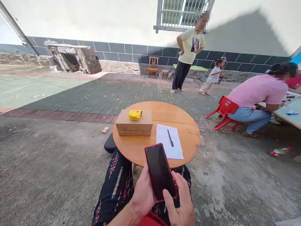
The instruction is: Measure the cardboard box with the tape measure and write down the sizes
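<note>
A smartphone (160,172) in a red case, its screen dark, is held over my lap just in front of the round wooden table (178,113). My left hand (144,194) grips its left side and lower edge. At its right side is my right hand (180,201), with the fingers by the edge and the thumb over the lower part of the screen. On the table lie a white sheet of paper (164,138) with a dark pen (170,138) on it, and a cardboard box (134,128) topped by a yellow tape measure (135,115).
A person in a pink shirt (256,89) sits on a red plastic chair (223,110) at another table on the right. Farther back stand a person in a yellow shirt (189,47) and a smaller person (213,75). A bottle (279,152) lies on the ground.
</note>
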`<state>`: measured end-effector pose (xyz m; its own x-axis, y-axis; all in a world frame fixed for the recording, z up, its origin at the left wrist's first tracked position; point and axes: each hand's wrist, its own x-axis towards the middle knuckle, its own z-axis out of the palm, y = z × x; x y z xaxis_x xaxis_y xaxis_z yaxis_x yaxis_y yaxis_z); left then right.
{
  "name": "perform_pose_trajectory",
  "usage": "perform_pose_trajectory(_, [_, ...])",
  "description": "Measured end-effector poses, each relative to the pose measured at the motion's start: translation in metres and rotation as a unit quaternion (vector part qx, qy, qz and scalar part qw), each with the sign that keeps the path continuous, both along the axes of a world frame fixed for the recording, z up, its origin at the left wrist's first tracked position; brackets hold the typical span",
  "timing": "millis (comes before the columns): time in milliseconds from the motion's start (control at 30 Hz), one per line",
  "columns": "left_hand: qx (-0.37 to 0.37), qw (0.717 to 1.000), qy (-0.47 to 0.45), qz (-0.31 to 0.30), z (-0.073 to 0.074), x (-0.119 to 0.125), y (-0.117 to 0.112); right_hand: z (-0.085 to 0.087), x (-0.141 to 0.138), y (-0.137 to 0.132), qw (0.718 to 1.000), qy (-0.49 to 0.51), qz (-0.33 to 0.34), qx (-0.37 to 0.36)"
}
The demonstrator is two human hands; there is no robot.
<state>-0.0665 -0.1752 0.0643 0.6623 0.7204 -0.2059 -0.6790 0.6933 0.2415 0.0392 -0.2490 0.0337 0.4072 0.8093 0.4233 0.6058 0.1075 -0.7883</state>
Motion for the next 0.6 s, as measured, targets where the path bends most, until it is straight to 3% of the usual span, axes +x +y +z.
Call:
perform_pose_trajectory(133, [0.005,1.0,-0.027,-0.014,0.003,-0.001,-0.006,0.022,0.009,0.003,0.998,0.052,0.017,-0.027])
perform_pose_trajectory(267, [0.008,1.0,-0.02,-0.001,0.006,-0.002,-0.011,0.029,0.007,0.011,0.995,0.072,0.06,-0.022])
perform_pose_trajectory(467, [0.024,0.999,-0.022,0.03,0.009,-0.012,-0.026,0.021,-0.001,0.007,0.99,0.101,0.098,0.002])
perform_pose_trajectory(600, [0.017,1.0,-0.012,0.02,0.008,-0.017,-0.042,-0.002,-0.004,-0.014,0.986,0.135,0.098,-0.016])
